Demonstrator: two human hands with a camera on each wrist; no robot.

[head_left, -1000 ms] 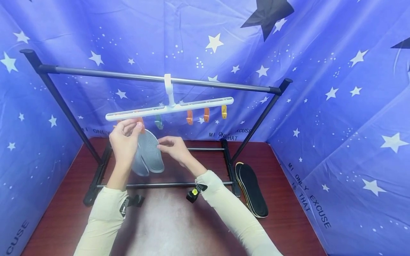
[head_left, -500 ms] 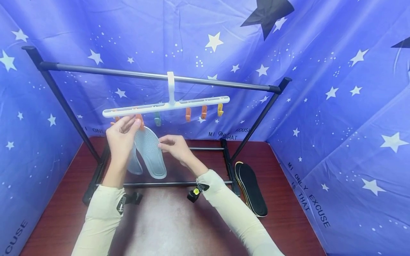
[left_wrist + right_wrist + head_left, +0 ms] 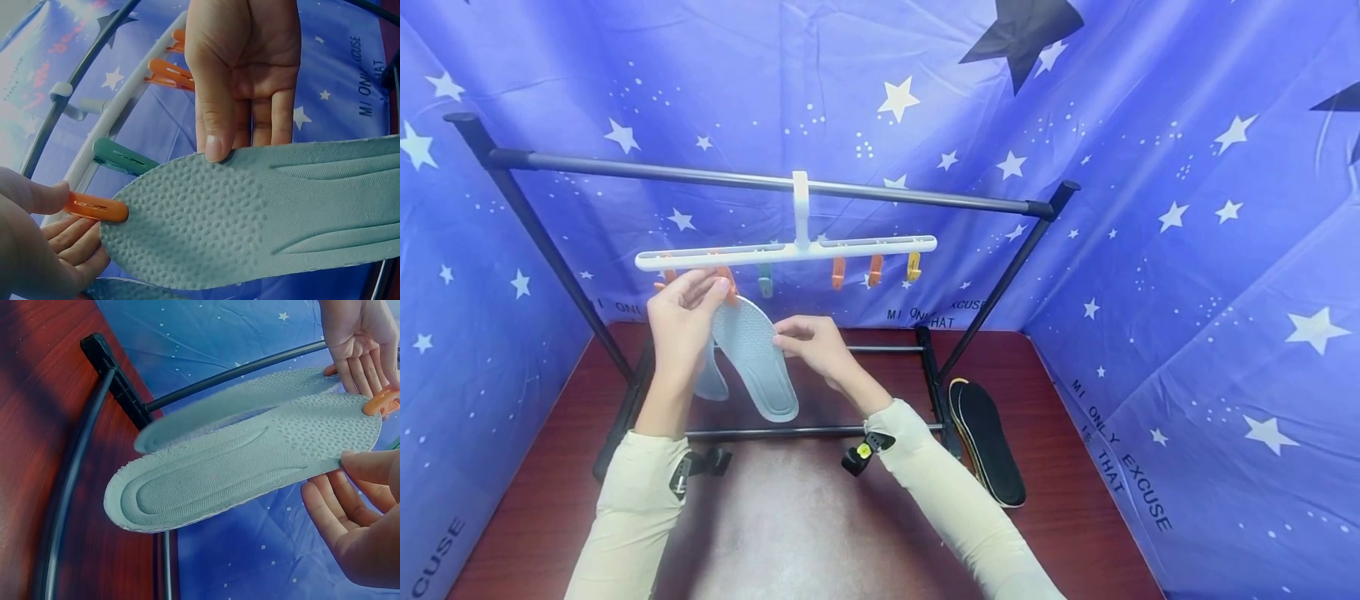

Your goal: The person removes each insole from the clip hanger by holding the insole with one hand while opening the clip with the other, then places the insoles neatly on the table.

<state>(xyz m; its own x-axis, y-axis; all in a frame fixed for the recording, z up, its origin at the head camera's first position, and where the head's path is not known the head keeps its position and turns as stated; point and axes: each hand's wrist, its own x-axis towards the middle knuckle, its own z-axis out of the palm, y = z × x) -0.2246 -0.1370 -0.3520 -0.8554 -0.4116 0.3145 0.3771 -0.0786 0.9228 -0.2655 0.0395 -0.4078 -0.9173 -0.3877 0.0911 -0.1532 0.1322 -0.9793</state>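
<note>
Head view: a black metal rack [image 3: 647,171] stands toward the far edge of the dark red wood-grain bench [image 3: 782,517], and a white plastic hanger [image 3: 861,248] hooks over its top bar. Above the bench's left half, the left hand [image 3: 682,325] pinches an orange plastic clip [image 3: 727,287] on the hanger. From this clip slants a light grey textured insole [image 3: 760,367], its side edge pinched by the right hand [image 3: 822,346]. A second grey insole [image 3: 710,383] hangs partly behind it. Near the bench's right edge, a black oval insole [image 3: 992,442] lies beside the rack's foot.

Left wrist view: the clip overlaps the insole's dimpled end; the left thumb lies on the clip. A green plastic clip [image 3: 125,157] shows just past the insole's edge.

Right wrist view: the right thumb presses the upper face, other fingers underneath; the insole's rounded, rimmed end points away from both hands.
</note>
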